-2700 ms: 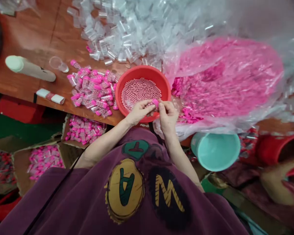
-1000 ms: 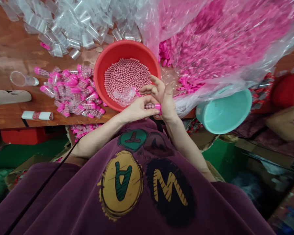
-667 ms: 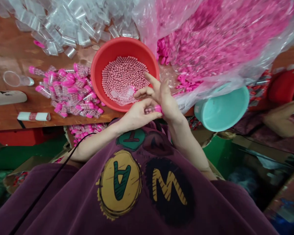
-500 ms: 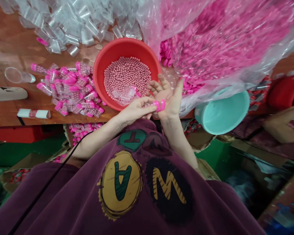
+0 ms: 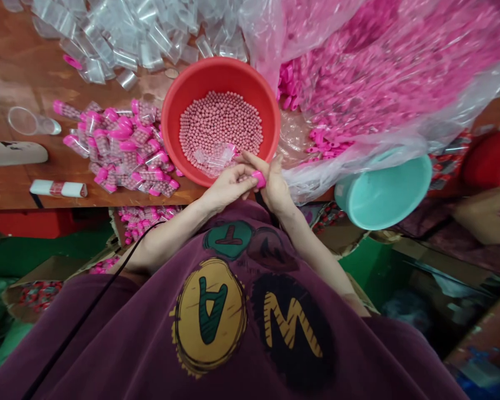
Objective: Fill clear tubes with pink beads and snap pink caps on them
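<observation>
My two hands meet at the near rim of a red bowl (image 5: pixel 179 105) filled with small pink beads (image 5: pixel 220 122). My left hand (image 5: pixel 227 186) pinches a small clear tube with its fingers closed. My right hand (image 5: pixel 273 186) is closed on a pink cap (image 5: pixel 259 179) pressed against that tube's end. A few empty clear tubes (image 5: pixel 214 157) lie on the beads just beyond my fingers. A heap of filled, pink-capped tubes (image 5: pixel 120 147) lies on the wooden table left of the bowl.
A clear plastic bag of pink caps (image 5: pixel 379 72) spreads at the right, loose caps (image 5: pixel 325 144) spilling near the bowl. Empty clear tubes (image 5: pixel 141 33) pile at the back. A teal bowl (image 5: pixel 383 189) sits low at the right. Cardboard boxes of filled tubes (image 5: pixel 144 219) lie under the table edge.
My right hand, which lay open palm-up with pink caps on it, has closed and turned onto the tube in my left hand. Both hands have shifted slightly toward the bowl.
</observation>
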Demonstrator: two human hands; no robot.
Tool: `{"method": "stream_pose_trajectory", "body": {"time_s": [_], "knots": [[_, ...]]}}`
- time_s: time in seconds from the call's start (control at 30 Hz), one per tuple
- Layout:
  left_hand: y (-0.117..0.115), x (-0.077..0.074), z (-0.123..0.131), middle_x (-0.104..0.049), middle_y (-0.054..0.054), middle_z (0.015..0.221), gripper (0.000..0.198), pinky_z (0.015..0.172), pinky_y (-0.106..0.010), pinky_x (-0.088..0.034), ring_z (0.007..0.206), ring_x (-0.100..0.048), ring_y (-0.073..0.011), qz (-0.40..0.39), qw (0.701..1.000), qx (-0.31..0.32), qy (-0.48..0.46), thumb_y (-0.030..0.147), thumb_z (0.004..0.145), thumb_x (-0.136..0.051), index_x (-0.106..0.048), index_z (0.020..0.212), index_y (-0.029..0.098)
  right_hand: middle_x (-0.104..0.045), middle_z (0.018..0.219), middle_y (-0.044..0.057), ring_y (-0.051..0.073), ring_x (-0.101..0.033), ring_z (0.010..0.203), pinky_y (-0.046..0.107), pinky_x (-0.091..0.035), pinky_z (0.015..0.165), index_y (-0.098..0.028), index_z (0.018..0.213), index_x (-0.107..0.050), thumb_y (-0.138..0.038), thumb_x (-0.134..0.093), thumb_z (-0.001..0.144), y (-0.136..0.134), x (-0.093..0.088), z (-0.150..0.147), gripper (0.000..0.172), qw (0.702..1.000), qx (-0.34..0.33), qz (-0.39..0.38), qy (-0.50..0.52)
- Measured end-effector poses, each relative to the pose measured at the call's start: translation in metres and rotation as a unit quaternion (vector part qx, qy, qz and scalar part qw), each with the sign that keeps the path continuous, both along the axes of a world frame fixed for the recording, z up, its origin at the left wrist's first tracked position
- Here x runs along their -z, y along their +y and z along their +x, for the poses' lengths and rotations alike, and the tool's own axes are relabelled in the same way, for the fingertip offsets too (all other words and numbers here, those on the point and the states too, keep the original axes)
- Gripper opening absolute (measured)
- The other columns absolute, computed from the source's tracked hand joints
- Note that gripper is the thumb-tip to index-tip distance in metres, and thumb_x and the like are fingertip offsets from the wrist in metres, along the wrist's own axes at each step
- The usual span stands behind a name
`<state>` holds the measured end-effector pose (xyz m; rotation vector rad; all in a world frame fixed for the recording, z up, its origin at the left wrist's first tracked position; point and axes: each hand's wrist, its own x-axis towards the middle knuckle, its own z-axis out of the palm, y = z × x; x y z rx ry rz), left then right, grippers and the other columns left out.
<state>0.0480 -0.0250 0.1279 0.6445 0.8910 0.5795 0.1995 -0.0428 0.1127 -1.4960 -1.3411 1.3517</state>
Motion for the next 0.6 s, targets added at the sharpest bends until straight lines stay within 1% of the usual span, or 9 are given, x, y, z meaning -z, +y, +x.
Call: {"method": "stream_pose_trajectory", "body": {"time_s": [0.07, 0.13, 0.23, 0.3, 0.37, 0.4, 0.47, 0.53, 0.6], "knots": [[-0.002, -0.004, 0.002, -0.065, 0.001, 0.072, 0.034, 0.057, -0.024, -0.04, 0.059, -0.053, -0.0087, 0.028, 0.999, -0.009, 0.017, 0.044, 0.092, -0.086, -0.067, 0.091, 0.017, -0.076, 0.142, 0.012, 0.025, -0.074, 0.131, 0.043, -0.064, 0.111, -0.025, 0.147, -0.071, -0.088, -0.015, 0.104, 0.0, -0.009, 0.007, 0.095, 0.999, -0.039, -0.024, 0.024], [-0.002, -0.006, 0.006, -0.068, 0.001, 0.078, 0.025, 0.065, -0.024, -0.045, 0.069, -0.058, -0.0105, 0.058, 0.996, -0.032, 0.055, 0.034, 0.092, -0.085, -0.067, 0.091, 0.017, -0.073, 0.147, 0.013, 0.026, -0.071, 0.137, 0.045, -0.06, 0.117, -0.026, 0.153, -0.066, -0.091, -0.024, 0.102, 0.003, -0.011, 0.012, 0.093, 0.997, -0.063, -0.031, 0.027], [0.001, -0.006, 0.008, -0.07, 0.001, 0.079, 0.016, 0.066, -0.023, -0.044, 0.069, -0.057, -0.0101, 0.05, 0.995, -0.034, 0.085, 0.025, 0.092, -0.082, -0.069, 0.09, 0.017, -0.076, 0.14, 0.015, 0.025, -0.076, 0.122, 0.046, -0.066, 0.102, -0.027, 0.163, -0.053, -0.087, -0.005, 0.103, 0.01, -0.001, 0.013, 0.097, 0.997, -0.047, -0.023, 0.051], [0.004, -0.003, 0.008, -0.069, 0.001, 0.076, 0.015, 0.059, -0.024, -0.041, 0.059, -0.052, -0.0081, -0.003, 0.997, -0.031, 0.065, 0.028, 0.093, -0.08, -0.07, 0.092, 0.017, -0.076, 0.14, 0.016, 0.025, -0.078, 0.113, 0.048, -0.067, 0.092, -0.029, 0.167, -0.045, -0.081, 0.013, 0.102, 0.012, 0.011, 0.01, 0.101, 0.997, -0.012, -0.013, 0.081], [0.008, 0.003, 0.006, -0.071, 0.001, 0.078, 0.018, 0.057, -0.024, -0.041, 0.055, -0.053, -0.0072, -0.059, 0.996, -0.056, 0.045, 0.032, 0.094, -0.08, -0.07, 0.095, 0.017, -0.075, 0.142, 0.016, 0.026, -0.075, 0.114, 0.048, -0.065, 0.089, -0.031, 0.167, -0.042, -0.082, 0.012, 0.101, 0.011, 0.022, 0.007, 0.1, 0.997, 0.023, -0.004, 0.076], [0.01, 0.006, 0.005, -0.072, 0.0, 0.079, 0.02, 0.057, -0.023, -0.042, 0.056, -0.054, -0.0072, -0.078, 0.993, -0.077, 0.044, 0.034, 0.094, -0.081, -0.071, 0.096, 0.017, -0.073, 0.143, 0.015, 0.027, -0.074, 0.117, 0.048, -0.064, 0.092, -0.031, 0.166, -0.043, -0.086, 0.003, 0.102, 0.008, 0.026, 0.006, 0.096, 0.998, 0.032, 0.002, 0.055], [0.013, 0.013, 0.004, -0.072, 0.001, 0.079, 0.023, 0.06, -0.022, -0.046, 0.059, -0.057, -0.0077, -0.096, 0.987, -0.117, 0.05, 0.035, 0.091, -0.085, -0.071, 0.095, 0.017, -0.069, 0.15, 0.017, 0.031, -0.068, 0.131, 0.051, -0.061, 0.103, -0.027, 0.165, -0.044, -0.09, -0.03, 0.1, 0.002, 0.029, 0.004, 0.091, 0.999, 0.018, 0.025, -0.021], [0.014, 0.017, 0.006, -0.072, 0.001, 0.08, 0.022, 0.065, -0.022, -0.049, 0.064, -0.06, -0.0085, -0.103, 0.982, -0.146, 0.052, 0.032, 0.09, -0.087, -0.072, 0.096, 0.018, -0.062, 0.156, 0.021, 0.037, -0.059, 0.144, 0.059, -0.053, 0.117, -0.021, 0.163, -0.045, -0.079, -0.062, 0.093, -0.004, 0.027, 0.002, 0.093, 0.989, -0.031, 0.056, -0.132], [0.013, 0.02, 0.009, -0.075, 0.001, 0.084, 0.02, 0.072, -0.022, -0.053, 0.072, -0.064, -0.0097, -0.11, 0.979, -0.165, 0.045, 0.025, 0.088, -0.087, -0.071, 0.099, 0.018, -0.059, 0.157, 0.026, 0.042, -0.055, 0.148, 0.067, -0.045, 0.122, -0.015, 0.16, -0.046, -0.06, -0.075, 0.089, -0.008, 0.023, 0.0, 0.089, 0.965, -0.07, 0.072, -0.244]]}}
